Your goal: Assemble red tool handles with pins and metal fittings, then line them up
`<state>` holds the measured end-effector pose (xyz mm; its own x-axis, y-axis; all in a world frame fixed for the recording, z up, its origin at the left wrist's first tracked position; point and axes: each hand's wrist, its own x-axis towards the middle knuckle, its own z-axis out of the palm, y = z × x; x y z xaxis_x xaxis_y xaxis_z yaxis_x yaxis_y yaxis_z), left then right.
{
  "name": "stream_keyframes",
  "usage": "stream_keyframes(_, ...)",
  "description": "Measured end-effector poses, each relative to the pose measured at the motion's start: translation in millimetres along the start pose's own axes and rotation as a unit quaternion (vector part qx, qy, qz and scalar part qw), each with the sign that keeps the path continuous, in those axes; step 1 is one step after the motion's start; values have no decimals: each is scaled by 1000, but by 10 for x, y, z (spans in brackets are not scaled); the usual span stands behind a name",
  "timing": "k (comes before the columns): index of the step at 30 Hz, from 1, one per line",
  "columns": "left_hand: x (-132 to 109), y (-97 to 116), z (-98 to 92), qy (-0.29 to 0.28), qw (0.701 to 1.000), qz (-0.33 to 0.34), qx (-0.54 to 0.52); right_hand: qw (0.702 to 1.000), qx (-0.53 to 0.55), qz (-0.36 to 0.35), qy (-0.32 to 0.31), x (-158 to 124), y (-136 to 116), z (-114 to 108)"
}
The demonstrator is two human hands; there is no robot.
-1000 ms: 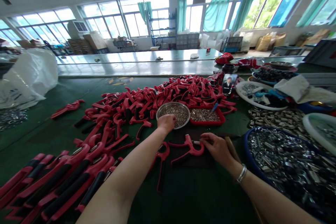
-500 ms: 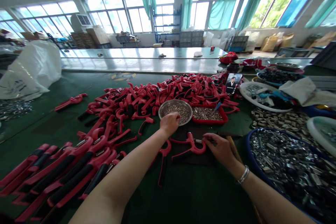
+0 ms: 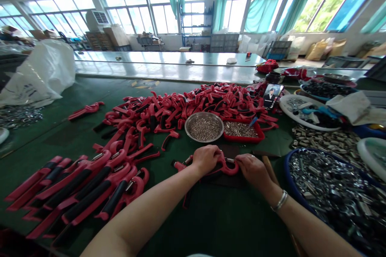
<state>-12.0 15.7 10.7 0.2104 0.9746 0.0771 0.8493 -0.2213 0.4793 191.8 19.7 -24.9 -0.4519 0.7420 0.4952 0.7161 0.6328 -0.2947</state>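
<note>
A red-and-black hand grip strengthener [image 3: 231, 171] lies on a dark pad [image 3: 230, 182] in front of me, its small coil spring [image 3: 229, 160] stretching between my hands. My left hand [image 3: 206, 159] is closed in a pinch at the grip's upper middle; whatever its fingertips hold is hidden. At the spring's right end, my right hand [image 3: 255, 172] pinches the curved end of the grip. Just beyond stands a round metal bowl [image 3: 187, 130] of tiny metal pieces, beside a red tray [image 3: 259, 138] of small pins. Another grip is partly hidden beneath my left forearm.
A large heap of red handles [image 3: 193, 102] spreads behind the bowl. Sprung grips [image 3: 90, 192] lie in rows at left. On the right are a blue tub [image 3: 286, 172] of metal parts, a wooden handle [image 3: 269, 168], loose springs and a propped phone [image 3: 272, 96].
My left hand has come back from the metal bowl to the hand grip strengthener. My right hand stays at the spring's end. The view has shifted slightly.
</note>
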Motion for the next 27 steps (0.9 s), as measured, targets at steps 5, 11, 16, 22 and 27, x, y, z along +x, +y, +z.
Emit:
stream_keyframes(5, -37, 16, 42, 14, 1000, -2, 12, 994, -63, -76, -49, 26, -44, -16)
stream_keyframes(11, -58, -6, 67, 37, 998, -12, -50, 995, 48, 46, -79, 110, 8, -92)
stream_keyframes(16, -32, -52, 21, 25, 986, -31, -161, 985, 112, 105, -73, 458, -58, -187)
stream_keyframes(22, -47, -70, 50, -18, 973, -49, -224, 978, -90, 86, -166, 1286, -293, 95)
stream_keyframes(27, -94, -99, 28, -11, 983, -74, -165, 954, -109, 109, -257, 1701, -282, 428)
